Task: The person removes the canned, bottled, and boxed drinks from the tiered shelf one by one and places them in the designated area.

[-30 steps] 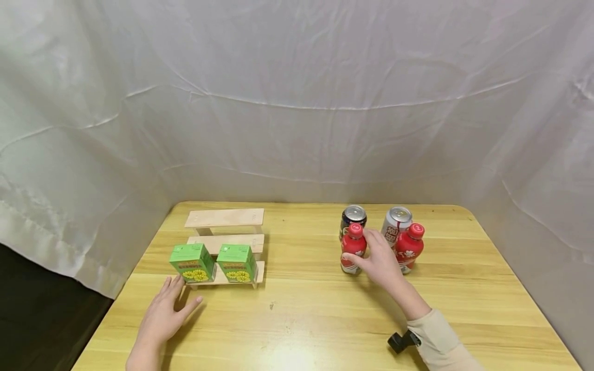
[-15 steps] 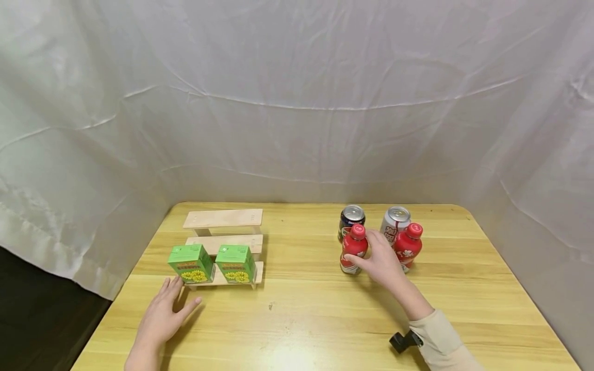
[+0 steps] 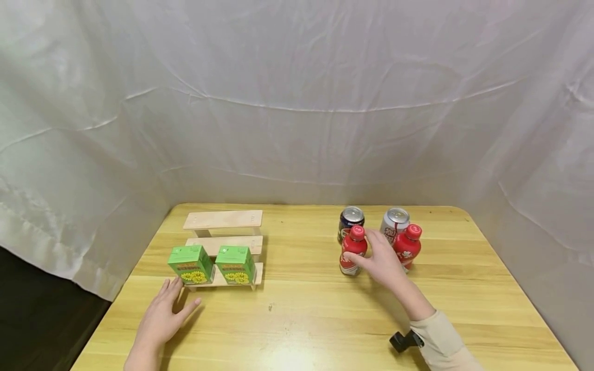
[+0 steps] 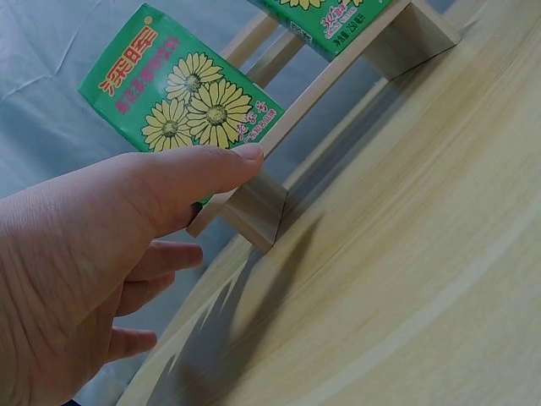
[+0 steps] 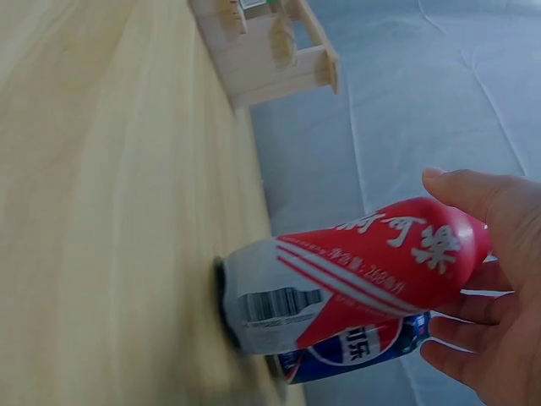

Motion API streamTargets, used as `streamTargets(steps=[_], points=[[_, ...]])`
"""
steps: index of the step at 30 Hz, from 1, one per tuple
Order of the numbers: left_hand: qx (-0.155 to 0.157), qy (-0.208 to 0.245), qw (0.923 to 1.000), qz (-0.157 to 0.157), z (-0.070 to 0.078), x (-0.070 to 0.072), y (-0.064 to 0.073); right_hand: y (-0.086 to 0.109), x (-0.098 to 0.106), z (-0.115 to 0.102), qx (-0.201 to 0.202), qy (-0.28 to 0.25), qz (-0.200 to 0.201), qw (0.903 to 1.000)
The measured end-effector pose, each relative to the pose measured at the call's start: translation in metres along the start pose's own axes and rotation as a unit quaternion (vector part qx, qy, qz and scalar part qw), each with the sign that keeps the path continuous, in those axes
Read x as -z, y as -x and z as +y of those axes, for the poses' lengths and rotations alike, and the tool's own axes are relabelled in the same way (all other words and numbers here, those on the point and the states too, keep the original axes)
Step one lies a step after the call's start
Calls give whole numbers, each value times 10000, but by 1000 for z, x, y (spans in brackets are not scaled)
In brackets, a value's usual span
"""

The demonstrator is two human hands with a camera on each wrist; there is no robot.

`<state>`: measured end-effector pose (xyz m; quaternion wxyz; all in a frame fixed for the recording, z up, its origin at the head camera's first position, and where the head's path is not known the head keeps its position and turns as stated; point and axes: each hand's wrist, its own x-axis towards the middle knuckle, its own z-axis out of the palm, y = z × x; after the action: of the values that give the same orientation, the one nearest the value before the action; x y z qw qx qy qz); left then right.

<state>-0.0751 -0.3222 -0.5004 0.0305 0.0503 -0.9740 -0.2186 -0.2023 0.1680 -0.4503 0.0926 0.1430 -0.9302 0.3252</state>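
Small change over the last second: red bottle [image 3: 353, 247] leans slightly more toward right hand [image 3: 382, 260], whose fingers hold it, in front of dark can [image 3: 349, 221]. Likely grip settling; can't tell if base has left table [image 3: 301, 319]. Left hand [image 3: 160, 317]: fingers spread wide beside wooden rack [image 3: 223, 219].

Striped red-and-white bottle [image 5: 363, 275], yellow-flowered green cartons [image 4: 182, 97], dark blue can [image 5: 348, 351], yellow wood-grained table [image 3: 297, 304]
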Motion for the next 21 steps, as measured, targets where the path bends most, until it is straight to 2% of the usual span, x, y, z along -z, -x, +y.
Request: streamTargets(steps=[12, 17, 21], points=[[9, 22, 10000, -16, 1, 0, 1, -15, 15, -22, 256, -57, 173, 9995], [-14, 35, 10000, 25, 1, 0, 0, -20, 15, -36, 676, -19, 423, 9968], [-34, 29, 10000, 42, 0, 0, 0, -23, 11, -46, 1210, 32, 661, 9904]])
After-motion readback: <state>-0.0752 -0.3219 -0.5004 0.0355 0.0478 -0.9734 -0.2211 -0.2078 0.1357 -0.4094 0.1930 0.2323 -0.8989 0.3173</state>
